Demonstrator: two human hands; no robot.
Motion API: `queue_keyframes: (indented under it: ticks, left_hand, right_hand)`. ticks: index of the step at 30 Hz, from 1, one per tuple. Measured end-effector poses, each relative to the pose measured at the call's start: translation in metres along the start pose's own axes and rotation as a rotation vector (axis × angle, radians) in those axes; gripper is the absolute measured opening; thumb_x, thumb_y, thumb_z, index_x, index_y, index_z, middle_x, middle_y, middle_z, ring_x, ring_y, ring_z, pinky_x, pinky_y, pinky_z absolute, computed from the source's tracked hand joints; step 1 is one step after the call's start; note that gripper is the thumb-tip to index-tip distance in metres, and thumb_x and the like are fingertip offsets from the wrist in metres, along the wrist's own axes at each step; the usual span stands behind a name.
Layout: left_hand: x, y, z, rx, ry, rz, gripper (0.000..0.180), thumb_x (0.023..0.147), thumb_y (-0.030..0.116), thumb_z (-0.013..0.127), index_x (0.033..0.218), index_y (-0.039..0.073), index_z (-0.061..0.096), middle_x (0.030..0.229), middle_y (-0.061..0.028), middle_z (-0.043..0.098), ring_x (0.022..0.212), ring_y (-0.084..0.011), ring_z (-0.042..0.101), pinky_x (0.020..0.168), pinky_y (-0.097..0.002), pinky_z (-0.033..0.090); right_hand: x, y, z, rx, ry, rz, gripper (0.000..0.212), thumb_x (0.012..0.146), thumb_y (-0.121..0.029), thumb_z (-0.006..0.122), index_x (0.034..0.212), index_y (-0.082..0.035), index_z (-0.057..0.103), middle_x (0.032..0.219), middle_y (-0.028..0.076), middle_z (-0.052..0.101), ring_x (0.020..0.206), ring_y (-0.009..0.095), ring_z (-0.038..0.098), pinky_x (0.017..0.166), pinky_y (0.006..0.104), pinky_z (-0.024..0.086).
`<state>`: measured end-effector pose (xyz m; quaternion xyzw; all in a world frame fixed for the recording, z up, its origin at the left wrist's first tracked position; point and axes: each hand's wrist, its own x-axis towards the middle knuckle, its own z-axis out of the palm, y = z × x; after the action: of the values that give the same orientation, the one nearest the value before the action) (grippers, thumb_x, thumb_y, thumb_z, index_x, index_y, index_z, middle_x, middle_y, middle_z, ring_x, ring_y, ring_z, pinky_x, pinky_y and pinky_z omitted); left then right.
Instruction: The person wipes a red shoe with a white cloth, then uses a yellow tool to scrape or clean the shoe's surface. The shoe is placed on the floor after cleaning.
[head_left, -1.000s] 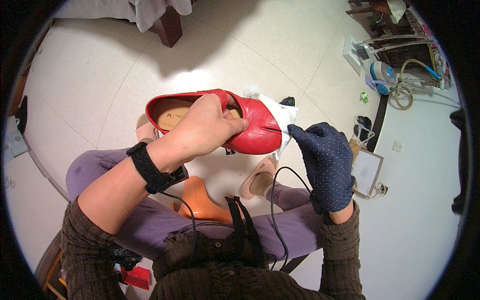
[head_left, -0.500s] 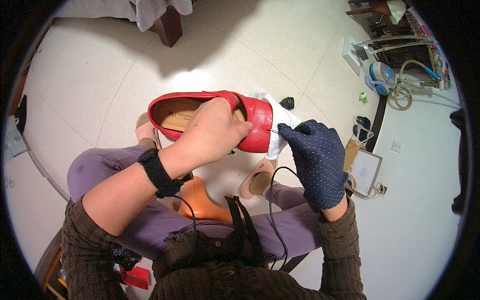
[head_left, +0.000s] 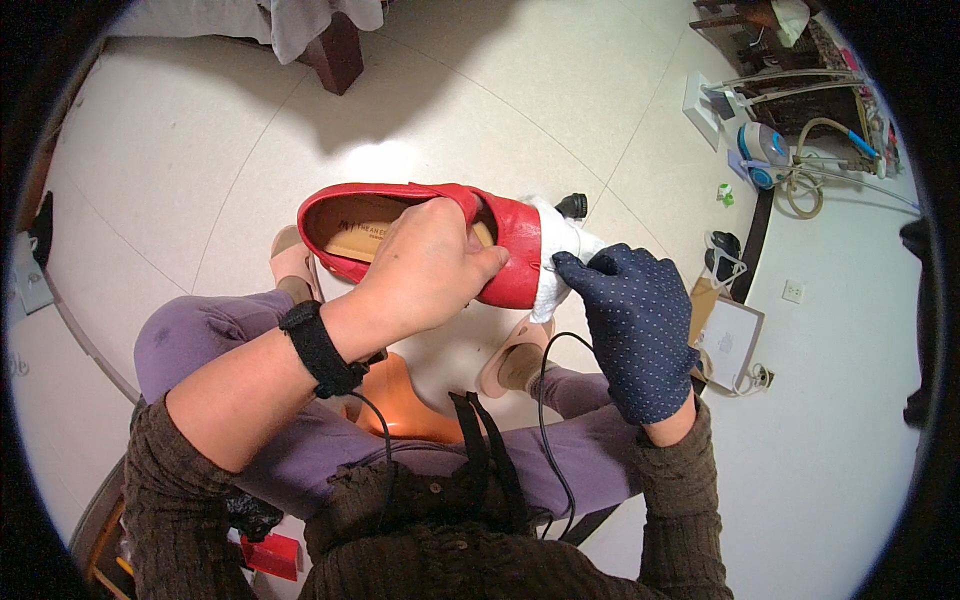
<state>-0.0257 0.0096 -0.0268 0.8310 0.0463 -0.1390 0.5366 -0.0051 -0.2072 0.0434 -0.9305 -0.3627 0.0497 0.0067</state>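
A red leather slip-on shoe with a tan insole is held up in front of my knees, its toe to the right. My left hand is bare and closed round the shoe, fingers inside its opening and thumb on the upper. Over the toe lies a white cloth. My right hand, in a dark blue dotted glove, pinches the cloth's right part between thumb and fingers. A black strap with a cable circles my left wrist. The shoe's underside is hidden.
An orange plastic stool stands between my legs. Pink slippers are on my feet. A black round object shows beyond the cloth. A blue and white canister device with a hose stands by the right wall; a wooden furniture leg is at the back.
The cloth has shifted slightly on the toe, and my right hand has moved a little down with it. My left hand and the shoe stay nearly still.
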Motion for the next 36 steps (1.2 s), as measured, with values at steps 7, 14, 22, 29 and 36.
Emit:
queue_keyframes:
  ticks: [7,14,22,29,36]
  left_hand:
    - [-0.001,-0.003,0.004,0.023,-0.007,0.015,0.022,0.087,0.014,0.075,0.089,-0.006,0.065,0.066,-0.0120,0.067,0.060,-0.0206,0.066,0.060,-0.0364,0.051]
    - [0.000,-0.001,0.006,0.078,-0.001,-0.005,0.023,0.087,0.014,0.074,0.088,-0.007,0.065,0.067,-0.0134,0.068,0.062,-0.0217,0.068,0.061,-0.0368,0.052]
    - [-0.002,-0.003,0.004,0.070,-0.004,0.018,0.023,0.088,0.014,0.074,0.086,-0.006,0.065,0.066,-0.0120,0.068,0.060,-0.0196,0.067,0.059,-0.0356,0.052]
    - [-0.002,-0.003,0.001,0.054,-0.009,-0.022,0.022,0.088,0.013,0.074,0.087,-0.007,0.065,0.066,-0.0123,0.067,0.061,-0.0190,0.067,0.059,-0.0349,0.051]
    - [-0.003,0.006,0.003,0.039,-0.012,-0.029,0.033,0.086,0.018,0.074,0.077,-0.012,0.066,0.075,-0.0306,0.066,0.077,-0.0431,0.071,0.074,-0.0476,0.056]
  right_hand:
    - [-0.006,0.003,0.000,-0.022,-0.018,0.008,0.040,0.076,0.004,0.070,0.109,-0.017,0.077,0.085,0.009,0.068,0.080,0.028,0.064,0.071,0.0398,0.046]
    - [0.000,-0.002,0.004,0.004,-0.004,-0.008,0.042,0.076,0.004,0.069,0.112,-0.016,0.077,0.086,0.009,0.068,0.080,0.028,0.063,0.071,0.0405,0.045]
    - [-0.004,-0.002,0.000,-0.019,-0.019,-0.001,0.041,0.077,0.004,0.068,0.111,-0.017,0.077,0.085,0.008,0.068,0.079,0.027,0.063,0.071,0.0400,0.045]
    - [-0.005,0.000,-0.001,0.004,0.000,0.002,0.040,0.077,0.002,0.068,0.111,-0.017,0.077,0.085,0.008,0.068,0.079,0.027,0.063,0.071,0.0400,0.045]
    - [-0.002,-0.005,0.000,-0.004,-0.031,-0.005,0.041,0.076,0.003,0.068,0.112,-0.014,0.076,0.088,0.009,0.069,0.081,0.028,0.063,0.071,0.0408,0.045]
